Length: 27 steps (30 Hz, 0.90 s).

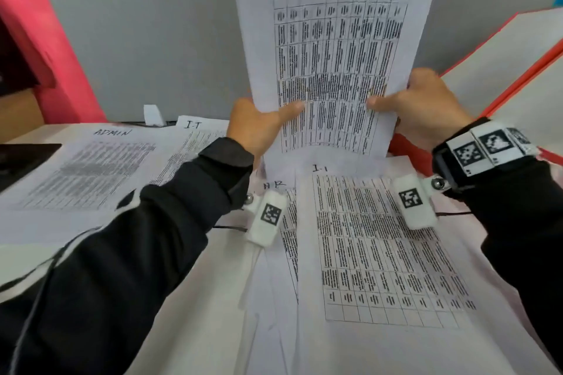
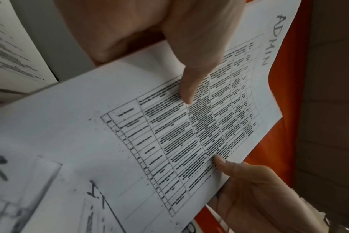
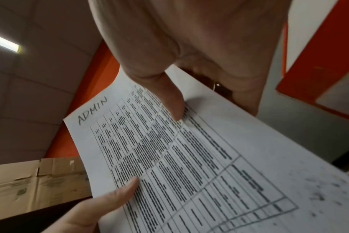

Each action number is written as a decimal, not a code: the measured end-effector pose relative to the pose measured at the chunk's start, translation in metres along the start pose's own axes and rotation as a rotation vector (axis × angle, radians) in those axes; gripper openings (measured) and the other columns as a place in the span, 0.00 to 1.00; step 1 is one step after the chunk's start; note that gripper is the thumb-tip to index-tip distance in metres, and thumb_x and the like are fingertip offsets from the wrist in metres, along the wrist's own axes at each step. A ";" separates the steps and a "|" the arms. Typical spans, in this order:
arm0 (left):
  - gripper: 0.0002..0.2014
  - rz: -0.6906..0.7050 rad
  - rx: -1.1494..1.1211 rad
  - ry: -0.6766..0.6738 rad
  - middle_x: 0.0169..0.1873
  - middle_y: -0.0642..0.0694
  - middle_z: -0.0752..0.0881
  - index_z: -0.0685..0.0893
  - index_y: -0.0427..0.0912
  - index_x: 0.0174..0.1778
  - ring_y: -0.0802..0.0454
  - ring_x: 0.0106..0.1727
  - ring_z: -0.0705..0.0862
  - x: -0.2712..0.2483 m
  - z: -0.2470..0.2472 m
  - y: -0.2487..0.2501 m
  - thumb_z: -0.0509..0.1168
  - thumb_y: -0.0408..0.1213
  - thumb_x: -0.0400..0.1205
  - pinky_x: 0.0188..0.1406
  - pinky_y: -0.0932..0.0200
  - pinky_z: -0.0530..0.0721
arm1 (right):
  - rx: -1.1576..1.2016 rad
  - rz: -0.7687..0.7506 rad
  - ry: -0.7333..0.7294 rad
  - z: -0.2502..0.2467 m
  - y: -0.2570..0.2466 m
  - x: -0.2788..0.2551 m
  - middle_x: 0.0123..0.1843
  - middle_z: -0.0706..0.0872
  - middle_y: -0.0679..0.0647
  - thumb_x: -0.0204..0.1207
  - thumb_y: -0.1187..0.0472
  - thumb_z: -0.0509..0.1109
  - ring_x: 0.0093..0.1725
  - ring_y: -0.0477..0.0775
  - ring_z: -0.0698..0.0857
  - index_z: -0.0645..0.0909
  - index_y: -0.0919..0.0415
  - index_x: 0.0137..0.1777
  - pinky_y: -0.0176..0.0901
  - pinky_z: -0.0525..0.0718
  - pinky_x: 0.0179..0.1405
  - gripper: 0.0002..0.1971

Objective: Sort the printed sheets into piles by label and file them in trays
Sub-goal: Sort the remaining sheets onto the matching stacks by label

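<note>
- Head view: ADMIN sheet (image 1: 335, 49) held upright above the desk (image 1: 182, 283) by both hands; left hand (image 1: 256, 128) pinches its lower left edge, thumb across the printed table, other fingers hidden behind the paper; right hand (image 1: 423, 103) pinches the lower right edge the same way; below it, flat on the desk, an I.T sheet (image 1: 380, 253) overlapping an HR sheet (image 1: 286, 222); to the left a second ADMIN sheet (image 1: 85, 170) lies flat, with another I.T-labelled sheet (image 1: 195, 131) just behind it; red trays (image 1: 518, 70) holding white paper at the right; grey partition (image 1: 152, 52) behind
- Left wrist view: left hand (image 2: 169, 39) has its thumb pressed on the ADMIN sheet (image 2: 130, 126), fingers curled behind; right hand (image 2: 249, 189) pinches the opposite edge, thumb on top; I.T sheet (image 2: 40, 197) beneath, blurred
- Right wrist view: right hand (image 3: 199, 47) thumb down on the ADMIN sheet (image 3: 189, 165), fingers under it; left hand (image 3: 94, 209) thumb on the far edge; cardboard boxes (image 3: 30, 181) in the background
</note>
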<state>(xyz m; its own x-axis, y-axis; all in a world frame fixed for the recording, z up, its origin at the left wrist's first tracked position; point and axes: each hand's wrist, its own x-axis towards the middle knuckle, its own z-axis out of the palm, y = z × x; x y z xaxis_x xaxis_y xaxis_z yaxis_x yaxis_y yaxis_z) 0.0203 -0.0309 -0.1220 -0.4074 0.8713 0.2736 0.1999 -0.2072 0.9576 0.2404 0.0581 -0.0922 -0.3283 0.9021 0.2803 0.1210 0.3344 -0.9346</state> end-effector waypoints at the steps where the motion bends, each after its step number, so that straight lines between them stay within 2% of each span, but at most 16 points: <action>1: 0.19 -0.001 0.015 0.015 0.36 0.59 0.79 0.72 0.50 0.35 0.76 0.29 0.79 0.000 0.000 -0.001 0.79 0.40 0.77 0.35 0.76 0.76 | 0.021 -0.022 -0.005 -0.001 -0.002 0.001 0.64 0.92 0.56 0.79 0.79 0.72 0.64 0.58 0.91 0.85 0.65 0.70 0.69 0.85 0.70 0.21; 3: 0.24 0.016 0.031 0.039 0.34 0.57 0.73 0.65 0.50 0.33 0.72 0.25 0.77 0.000 -0.001 0.008 0.78 0.40 0.79 0.29 0.79 0.75 | 0.037 -0.056 0.004 -0.003 -0.009 0.002 0.65 0.92 0.55 0.79 0.78 0.71 0.64 0.56 0.91 0.85 0.63 0.70 0.66 0.86 0.69 0.21; 5: 0.27 0.016 0.062 0.050 0.33 0.56 0.67 0.61 0.51 0.33 0.67 0.28 0.72 0.001 -0.001 0.013 0.78 0.42 0.79 0.25 0.82 0.72 | 0.031 -0.040 0.006 -0.004 -0.010 0.002 0.64 0.92 0.54 0.81 0.78 0.70 0.62 0.56 0.92 0.86 0.61 0.69 0.64 0.88 0.66 0.20; 7: 0.24 -0.059 0.112 0.029 0.32 0.53 0.65 0.66 0.48 0.36 0.59 0.32 0.72 0.007 -0.001 0.006 0.79 0.48 0.77 0.35 0.70 0.76 | -0.007 0.034 -0.036 -0.002 -0.002 0.001 0.63 0.93 0.57 0.83 0.76 0.70 0.61 0.59 0.92 0.85 0.62 0.69 0.69 0.88 0.63 0.18; 9: 0.22 -0.122 0.137 0.015 0.32 0.48 0.70 0.73 0.42 0.41 0.51 0.35 0.76 0.010 -0.002 -0.005 0.79 0.51 0.76 0.48 0.56 0.76 | -0.084 0.102 -0.074 0.000 0.006 0.000 0.60 0.93 0.59 0.84 0.74 0.70 0.57 0.61 0.93 0.85 0.64 0.69 0.71 0.89 0.60 0.16; 11: 0.30 -0.144 0.145 0.030 0.48 0.37 0.81 0.75 0.32 0.56 0.44 0.51 0.82 0.011 -0.002 -0.010 0.78 0.53 0.76 0.61 0.51 0.78 | -0.118 0.106 -0.073 0.001 0.009 -0.002 0.58 0.93 0.59 0.84 0.73 0.69 0.53 0.57 0.94 0.86 0.64 0.67 0.66 0.92 0.55 0.14; 12: 0.34 -0.138 0.165 0.047 0.57 0.33 0.82 0.73 0.30 0.62 0.41 0.59 0.82 0.011 -0.002 -0.008 0.78 0.53 0.76 0.64 0.51 0.78 | -0.131 0.088 -0.062 0.001 0.007 -0.003 0.58 0.93 0.57 0.85 0.73 0.69 0.52 0.54 0.94 0.86 0.62 0.66 0.62 0.92 0.52 0.14; 13: 0.30 -0.101 0.193 0.063 0.57 0.34 0.82 0.73 0.33 0.60 0.42 0.58 0.82 0.011 -0.002 -0.005 0.78 0.52 0.77 0.61 0.52 0.79 | -0.146 0.057 -0.043 0.001 0.005 -0.004 0.58 0.93 0.56 0.84 0.73 0.70 0.51 0.52 0.94 0.86 0.60 0.65 0.60 0.93 0.49 0.14; 15: 0.19 0.008 0.237 0.105 0.42 0.41 0.80 0.76 0.39 0.45 0.50 0.42 0.79 0.012 -0.005 0.007 0.77 0.48 0.79 0.46 0.55 0.79 | -0.185 -0.027 0.000 0.000 -0.001 -0.004 0.57 0.93 0.52 0.83 0.73 0.72 0.48 0.46 0.94 0.86 0.57 0.63 0.56 0.95 0.44 0.14; 17: 0.17 0.113 0.240 0.141 0.36 0.40 0.85 0.79 0.37 0.36 0.48 0.35 0.81 0.015 -0.008 0.020 0.77 0.44 0.79 0.42 0.54 0.85 | -0.197 -0.098 0.036 -0.001 -0.008 -0.007 0.54 0.92 0.47 0.82 0.73 0.73 0.44 0.41 0.94 0.86 0.52 0.59 0.50 0.95 0.41 0.14; 19: 0.14 0.176 0.230 0.123 0.45 0.37 0.92 0.87 0.32 0.44 0.43 0.44 0.90 0.016 -0.012 0.025 0.77 0.42 0.79 0.51 0.48 0.90 | -0.154 -0.125 0.068 -0.004 -0.012 -0.007 0.54 0.93 0.47 0.80 0.73 0.75 0.50 0.46 0.94 0.87 0.52 0.58 0.52 0.95 0.48 0.15; 20: 0.12 0.174 0.232 0.081 0.48 0.39 0.93 0.89 0.34 0.47 0.45 0.48 0.91 0.016 -0.015 0.025 0.77 0.42 0.80 0.52 0.48 0.91 | -0.123 -0.124 0.078 -0.004 -0.013 -0.007 0.56 0.93 0.49 0.79 0.74 0.76 0.53 0.49 0.94 0.87 0.55 0.61 0.53 0.94 0.52 0.16; 22: 0.07 0.110 0.264 -0.009 0.49 0.46 0.94 0.90 0.44 0.49 0.54 0.47 0.92 0.019 -0.030 0.018 0.77 0.43 0.80 0.46 0.55 0.91 | -0.071 -0.112 0.073 0.000 -0.014 -0.008 0.57 0.94 0.53 0.78 0.76 0.76 0.54 0.53 0.94 0.87 0.60 0.65 0.52 0.93 0.54 0.18; 24: 0.09 0.048 0.338 0.018 0.46 0.50 0.94 0.92 0.48 0.46 0.54 0.46 0.92 0.024 -0.057 0.012 0.79 0.48 0.77 0.44 0.57 0.89 | -0.027 -0.077 0.023 0.006 -0.013 -0.008 0.52 0.94 0.60 0.78 0.77 0.75 0.45 0.55 0.94 0.85 0.63 0.62 0.54 0.92 0.47 0.15; 26: 0.13 0.010 0.425 0.129 0.46 0.51 0.93 0.92 0.46 0.48 0.50 0.48 0.92 0.029 -0.094 0.011 0.79 0.50 0.75 0.47 0.55 0.88 | -0.047 -0.030 -0.058 0.007 -0.016 -0.010 0.46 0.92 0.59 0.80 0.73 0.76 0.36 0.56 0.93 0.82 0.61 0.59 0.50 0.94 0.36 0.13; 27: 0.13 -0.009 0.510 0.182 0.46 0.49 0.92 0.90 0.45 0.50 0.50 0.47 0.90 0.030 -0.115 0.014 0.78 0.49 0.77 0.43 0.58 0.85 | -0.087 -0.017 -0.095 0.003 -0.017 -0.009 0.44 0.92 0.58 0.79 0.71 0.78 0.36 0.57 0.93 0.82 0.60 0.59 0.49 0.93 0.34 0.13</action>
<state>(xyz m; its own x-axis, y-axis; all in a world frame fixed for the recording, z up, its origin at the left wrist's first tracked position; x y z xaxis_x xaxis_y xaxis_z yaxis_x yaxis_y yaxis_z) -0.0914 -0.0588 -0.0902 -0.5501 0.7713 0.3201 0.5842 0.0816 0.8075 0.2383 0.0434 -0.0795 -0.4174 0.8678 0.2699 0.1943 0.3753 -0.9063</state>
